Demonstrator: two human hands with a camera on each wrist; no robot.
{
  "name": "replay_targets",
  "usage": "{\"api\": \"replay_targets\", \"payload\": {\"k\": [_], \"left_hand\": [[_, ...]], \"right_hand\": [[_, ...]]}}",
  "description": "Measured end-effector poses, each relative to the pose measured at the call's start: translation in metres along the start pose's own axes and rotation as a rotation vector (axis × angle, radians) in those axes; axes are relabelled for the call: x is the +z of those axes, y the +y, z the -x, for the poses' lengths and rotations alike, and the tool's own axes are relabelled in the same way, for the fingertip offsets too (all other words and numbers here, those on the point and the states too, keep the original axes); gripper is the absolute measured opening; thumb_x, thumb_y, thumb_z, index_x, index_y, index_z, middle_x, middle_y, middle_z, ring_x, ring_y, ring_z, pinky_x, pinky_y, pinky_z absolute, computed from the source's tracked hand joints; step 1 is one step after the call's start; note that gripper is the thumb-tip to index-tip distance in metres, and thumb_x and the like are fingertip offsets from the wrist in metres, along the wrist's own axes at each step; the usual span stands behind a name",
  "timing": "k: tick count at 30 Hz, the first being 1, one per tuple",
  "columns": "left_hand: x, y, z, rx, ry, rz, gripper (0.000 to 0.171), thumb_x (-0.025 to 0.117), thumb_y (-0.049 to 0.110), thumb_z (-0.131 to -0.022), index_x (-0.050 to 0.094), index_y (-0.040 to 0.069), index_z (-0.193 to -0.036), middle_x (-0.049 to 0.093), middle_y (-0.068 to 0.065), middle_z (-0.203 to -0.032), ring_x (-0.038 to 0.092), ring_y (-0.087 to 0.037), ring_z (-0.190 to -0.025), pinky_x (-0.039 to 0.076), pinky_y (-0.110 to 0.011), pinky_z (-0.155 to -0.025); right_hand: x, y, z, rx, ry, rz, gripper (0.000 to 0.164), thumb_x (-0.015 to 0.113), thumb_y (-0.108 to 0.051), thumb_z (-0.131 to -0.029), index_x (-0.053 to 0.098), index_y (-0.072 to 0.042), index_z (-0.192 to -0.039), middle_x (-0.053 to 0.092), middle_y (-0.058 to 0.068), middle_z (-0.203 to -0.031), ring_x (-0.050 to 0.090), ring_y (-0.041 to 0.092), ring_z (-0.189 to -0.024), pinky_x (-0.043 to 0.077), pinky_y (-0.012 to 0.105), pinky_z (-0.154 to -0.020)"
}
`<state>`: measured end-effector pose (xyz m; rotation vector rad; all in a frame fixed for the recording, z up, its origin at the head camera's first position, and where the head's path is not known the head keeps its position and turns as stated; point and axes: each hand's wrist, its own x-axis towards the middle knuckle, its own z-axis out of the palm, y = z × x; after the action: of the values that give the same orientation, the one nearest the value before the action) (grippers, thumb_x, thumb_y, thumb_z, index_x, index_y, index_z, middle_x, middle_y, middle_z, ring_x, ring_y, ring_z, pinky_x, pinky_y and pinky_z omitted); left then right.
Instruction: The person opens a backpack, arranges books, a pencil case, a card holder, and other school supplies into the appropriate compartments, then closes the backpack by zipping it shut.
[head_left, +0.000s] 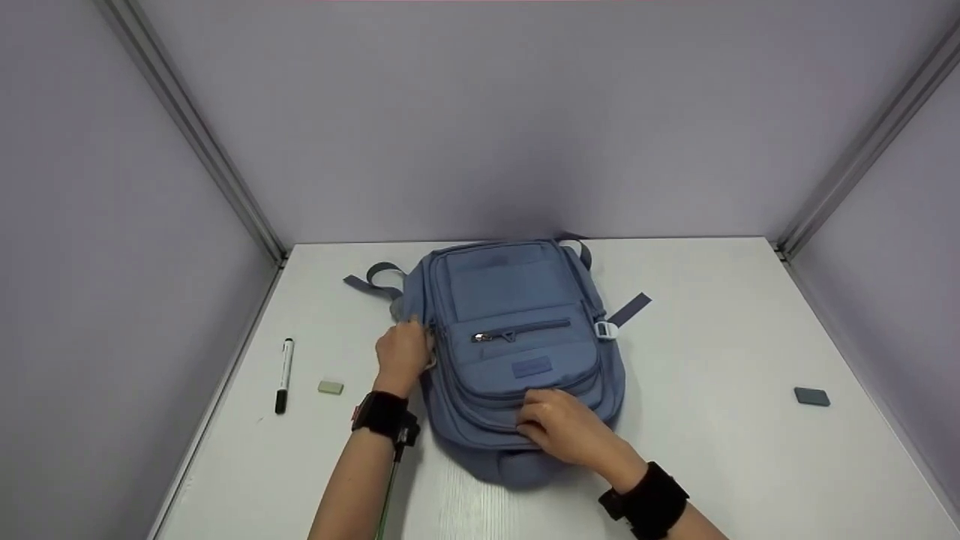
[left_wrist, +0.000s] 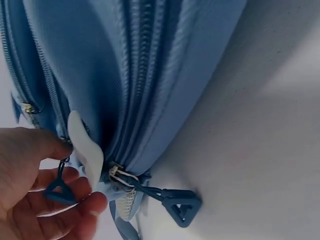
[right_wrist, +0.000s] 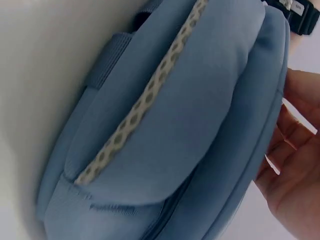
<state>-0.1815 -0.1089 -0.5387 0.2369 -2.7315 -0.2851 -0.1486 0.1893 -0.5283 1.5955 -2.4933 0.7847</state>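
Head view: A blue fabric backpack [head_left: 517,345] with a zipped front pocket lies front side up on a white, flat-topped table [head_left: 720,360]; we have both hands on it.
Step in hand: We judge this to be zip work on the backpack's left flank; we cannot tell the direction of travel.
Left hand: At the backpack's left edge, our left hand [head_left: 403,352] curls its fingers round a dark blue, triangular, corded zipper pull [left_wrist: 61,197], thumb at the zip. How firmly it grips, we cannot tell.
Right hand: Our right hand [head_left: 562,427] pinches the seamed lower front edge of the backpack between thumb and bent fingers.
Pull technique: We should draw along the line of the toothed blue zipper track [left_wrist: 46,75], at an even rate, without lifting outward from the backpack.
Counter-hold: We should tension the lower edge lightly; slack fabric could fold into the teeth and jam the slider.
Second pull: Another dark blue triangular pull [left_wrist: 174,205] lies outside our fingers on the backpack's neighbouring zip; we should exclude it from the grip.
Left arm: Our forearm reaches forward from the backpack's near left, back of the hand uppermost.
Right arm: Our forearm slants inward from the backpack's near right, fingers pointing leftward.
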Motion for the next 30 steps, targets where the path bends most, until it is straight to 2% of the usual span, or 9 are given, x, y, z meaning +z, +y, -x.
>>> {"api": "replay_targets", "payload": {"k": [3, 5, 7, 10, 13, 17, 22, 26, 30], "left_hand": [[0.001, -0.002, 0.003, 0.085, 0.008, 0.035, 0.028, 0.071, 0.011, -0.087, 0.062, -0.004, -0.108, 0.061, -0.023, -0.092, 0.063, -0.038, -0.081, 0.050, -0.051, -0.063], [0.002, -0.003, 0.005, 0.154, 0.030, 0.066, 0.035, 0.072, 0.011, -0.087, 0.060, -0.002, -0.117, 0.058, -0.022, -0.101, 0.061, -0.038, -0.089, 0.049, -0.052, -0.069], [0.003, -0.004, 0.006, 0.222, 0.059, 0.092, 0.033, 0.073, 0.010, -0.086, 0.062, 0.000, -0.116, 0.056, -0.020, -0.104, 0.059, -0.038, -0.093, 0.048, -0.052, -0.074], [0.004, -0.004, 0.006, 0.296, 0.081, 0.122, 0.020, 0.073, 0.008, -0.087, 0.066, 0.001, -0.104, 0.057, -0.018, -0.104, 0.058, -0.037, -0.096, 0.047, -0.051, -0.082], [0.003, -0.003, 0.007, 0.320, 0.082, 0.167, 0.010, 0.072, 0.007, -0.087, 0.066, 0.001, -0.093, 0.059, -0.015, -0.099, 0.057, -0.035, -0.097, 0.045, -0.049, -0.086], [0.002, 0.000, 0.015, 0.261, 0.085, 0.240, 0.011, 0.071, 0.006, -0.088, 0.062, 0.003, -0.084, 0.060, -0.009, -0.084, 0.059, -0.028, -0.083, 0.047, -0.043, -0.077], [0.002, 0.014, 0.035, 0.115, 0.094, 0.260, 0.011, 0.064, 0.011, -0.095, 0.065, 0.003, -0.089, 0.065, -0.010, -0.070, 0.063, -0.026, -0.060, 0.049, -0.042, -0.054], [0.003, 0.028, 0.051, 0.035, 0.093, 0.265, 0.016, 0.058, 0.013, -0.098, 0.068, 0.001, -0.093, 0.068, -0.014, -0.075, 0.066, -0.031, -0.064, 0.050, -0.045, -0.054], [0.003, 0.038, 0.061, 0.000, 0.126, 0.289, 0.018, 0.058, 0.014, -0.098, 0.071, 0.001, -0.093, 0.070, -0.013, -0.079, 0.068, -0.030, -0.069, 0.052, -0.044, -0.058]], "right_hand": [[-0.003, 0.003, 0.004, 0.036, 0.048, -0.040, 0.006, 0.075, -0.010, -0.087, 0.074, -0.016, -0.089, 0.057, -0.007, -0.086, 0.055, 0.007, -0.075, 0.049, 0.030, -0.068], [-0.005, 0.004, 0.006, 0.059, 0.075, -0.058, 0.007, 0.075, -0.010, -0.087, 0.074, -0.014, -0.093, 0.056, -0.007, -0.089, 0.055, 0.007, -0.076, 0.049, 0.029, -0.068], [-0.006, 0.005, 0.007, 0.074, 0.098, -0.069, 0.010, 0.075, -0.010, -0.088, 0.073, -0.013, -0.097, 0.056, -0.006, -0.092, 0.054, 0.007, -0.077, 0.049, 0.029, -0.068], [-0.006, 0.007, 0.007, 0.075, 0.134, -0.079, 0.018, 0.076, -0.009, -0.086, 0.071, -0.012, -0.103, 0.054, -0.004, -0.097, 0.053, 0.007, -0.082, 0.049, 0.030, -0.071], [-0.005, 0.011, 0.007, 0.057, 0.183, -0.033, 0.028, 0.078, -0.008, -0.083, 0.069, -0.012, -0.109, 0.055, 0.000, -0.103, 0.055, 0.013, -0.090, 0.049, 0.035, -0.078], [-0.006, 0.023, 0.011, 0.092, 0.202, 0.095, 0.042, 0.081, -0.014, -0.082, 0.066, -0.015, -0.122, 0.055, 0.011, -0.119, 0.055, 0.029, -0.108, 0.044, 0.049, -0.090], [-0.010, 0.037, 0.018, 0.304, 0.114, 0.131, 0.058, 0.077, -0.032, -0.086, 0.057, -0.022, -0.139, 0.041, 0.021, -0.144, 0.032, 0.051, -0.134, 0.028, 0.068, -0.101], [-0.012, 0.044, 0.020, 0.430, 0.059, 0.092, 0.063, 0.072, -0.042, -0.087, 0.051, -0.027, -0.144, 0.028, 0.023, -0.154, 0.015, 0.058, -0.138, 0.028, 0.072, -0.099], [-0.009, 0.043, 0.019, 0.463, 0.045, 0.068, 0.062, 0.069, -0.044, -0.088, 0.050, -0.028, -0.145, 0.024, 0.023, -0.156, 0.012, 0.059, -0.138, 0.037, 0.070, -0.093]]}}
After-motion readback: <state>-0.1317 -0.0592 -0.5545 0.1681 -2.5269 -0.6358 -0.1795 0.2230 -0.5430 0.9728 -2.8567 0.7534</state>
